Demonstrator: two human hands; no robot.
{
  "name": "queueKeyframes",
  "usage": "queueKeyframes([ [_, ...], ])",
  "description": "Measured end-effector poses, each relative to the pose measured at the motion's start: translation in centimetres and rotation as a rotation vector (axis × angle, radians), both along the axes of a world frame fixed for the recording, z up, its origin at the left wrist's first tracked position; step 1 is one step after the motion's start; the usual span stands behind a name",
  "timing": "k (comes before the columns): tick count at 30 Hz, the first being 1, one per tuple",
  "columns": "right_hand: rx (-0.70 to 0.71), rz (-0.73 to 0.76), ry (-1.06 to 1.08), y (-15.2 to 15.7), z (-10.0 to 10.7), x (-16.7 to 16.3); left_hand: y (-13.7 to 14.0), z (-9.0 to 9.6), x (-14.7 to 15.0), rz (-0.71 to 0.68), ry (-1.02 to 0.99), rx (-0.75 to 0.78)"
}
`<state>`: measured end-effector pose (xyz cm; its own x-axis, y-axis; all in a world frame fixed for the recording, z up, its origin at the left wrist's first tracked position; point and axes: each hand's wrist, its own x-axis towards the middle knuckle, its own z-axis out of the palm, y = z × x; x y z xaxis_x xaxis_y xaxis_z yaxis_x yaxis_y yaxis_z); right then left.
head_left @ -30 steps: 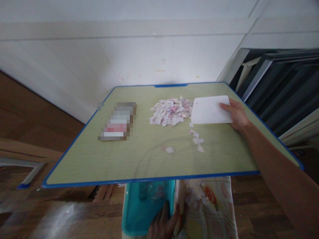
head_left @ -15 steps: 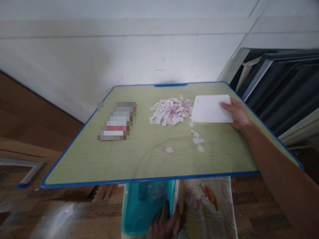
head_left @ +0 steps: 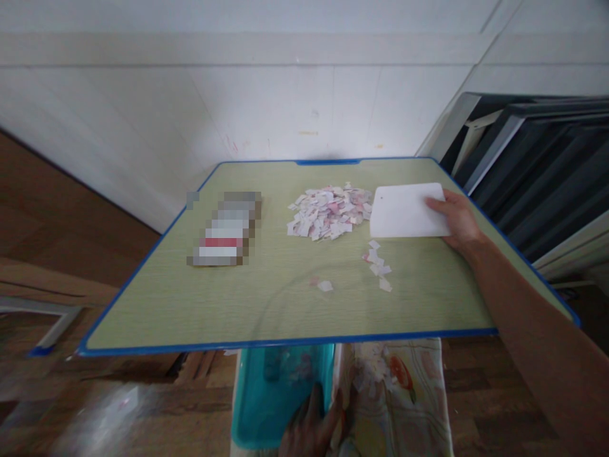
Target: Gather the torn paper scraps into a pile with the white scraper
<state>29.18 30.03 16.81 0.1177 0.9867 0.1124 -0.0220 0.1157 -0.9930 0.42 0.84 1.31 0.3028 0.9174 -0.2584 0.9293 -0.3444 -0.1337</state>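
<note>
My right hand [head_left: 457,219] holds a flat white board [head_left: 404,211] with rounded corners and a small hole, thumb on top and fingers underneath. The board's left edge is right beside a heap of small paper scraps [head_left: 328,212], white and pinkish. Below the board, several loose scraps [head_left: 379,268] trail over the table [head_left: 200,311]. Two more scraps [head_left: 325,286] lie nearer the front. Under the table's front edge, my left hand [head_left: 307,431] grips the right rim of a teal tray [head_left: 259,412], index finger inside and thumb outside. Some scraps show in the tray.
A pixelated flat item [head_left: 223,231] lies on the table's left side. Beside the tray, a patterned cloth [head_left: 404,412] carries more scraps. Dark panels [head_left: 537,152] lean at the right. The table's far edge stands against a white wall [head_left: 266,108].
My right hand has shifted the white board slightly right, and a few loose scraps under its edge have moved. My left hand looks unchanged at the tray.
</note>
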Motion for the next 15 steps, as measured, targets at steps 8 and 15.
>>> queueKeyframes([
  [8,0.004,-0.01,0.032,-0.1,0.0,0.1,0.2,0.7,0.2,-0.001,0.029,-0.028],
  [15,-0.039,0.083,-0.002,-1.1,0.8,-0.5,0.1,0.5,0.4,0.028,0.038,-0.118],
])
